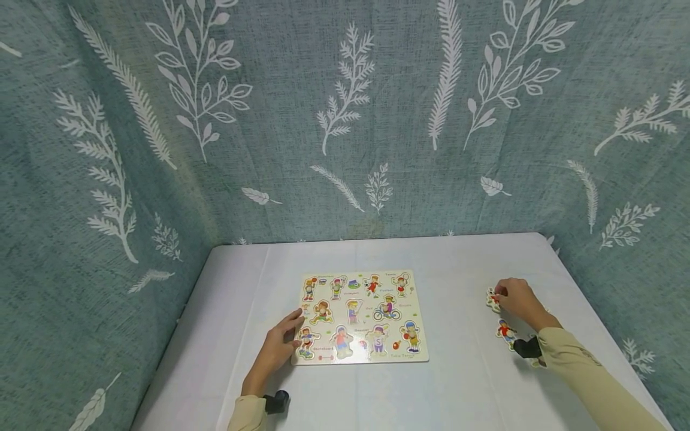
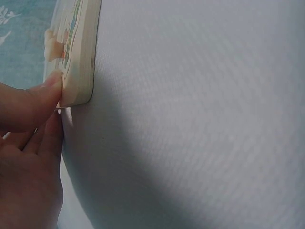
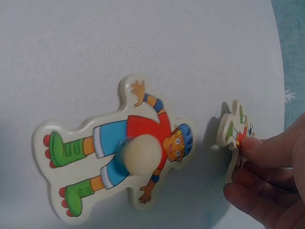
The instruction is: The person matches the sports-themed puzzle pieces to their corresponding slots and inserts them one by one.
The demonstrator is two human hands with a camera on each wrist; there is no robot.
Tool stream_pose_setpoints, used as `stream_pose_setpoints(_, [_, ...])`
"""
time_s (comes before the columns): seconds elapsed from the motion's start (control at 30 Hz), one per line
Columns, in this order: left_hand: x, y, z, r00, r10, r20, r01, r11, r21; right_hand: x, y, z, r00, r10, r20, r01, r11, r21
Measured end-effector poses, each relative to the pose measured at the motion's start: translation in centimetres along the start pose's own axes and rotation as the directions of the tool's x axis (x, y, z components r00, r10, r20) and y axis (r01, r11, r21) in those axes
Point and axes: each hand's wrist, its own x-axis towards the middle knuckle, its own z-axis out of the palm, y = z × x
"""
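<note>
My right hand [image 1: 520, 299] pinches a puzzle piece [image 3: 236, 131] of a footballer in red, with thumb and fingers at its lower side. It is tilted edge-on in the right wrist view. Beside it lies a roller-skater piece [image 3: 114, 148] in red shirt and blue helmet, its round wooden knob [image 3: 142, 155] facing up. My left hand [image 1: 277, 347] rests at the left edge of the wooden puzzle board [image 1: 372, 356], fingers fairly straight. Close up, the thumb [image 2: 45, 98] touches the board's corner edge. Several sports figures show on the board, some as pale printed shapes.
Another piece [image 1: 538, 363] is partly hidden under my right wrist, where a black wrist camera [image 1: 527, 347] sits. A white cloth covers the table [image 1: 453, 263]. A green leaf-patterned curtain [image 1: 302, 179] hangs behind and along both sides.
</note>
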Motion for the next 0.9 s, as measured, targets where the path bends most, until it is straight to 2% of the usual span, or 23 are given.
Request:
stream_pose_setpoints(0.17, [0.0, -0.1, 0.0, 1.000, 0.016, -0.001, -0.016, 1.000, 0.017, 0.3, -0.6, -0.2, 1.000, -0.020, 0.011, 0.019, 1.000, 0.021])
stream_pose_setpoints(0.47, [0.1, -0.1, 0.0, 1.000, 0.021, 0.002, -0.021, 1.000, 0.017, 1.7, -3.1, -0.7, 0.989, -0.141, -0.035, 0.142, 0.989, 0.040])
stream_pose_setpoints(0.9, [-0.1, 0.0, 0.0, 1.000, 0.029, -0.005, -0.028, 1.000, 0.014, 3.4, -6.4, -1.0, 0.979, -0.202, -0.025, 0.203, 0.977, 0.059])
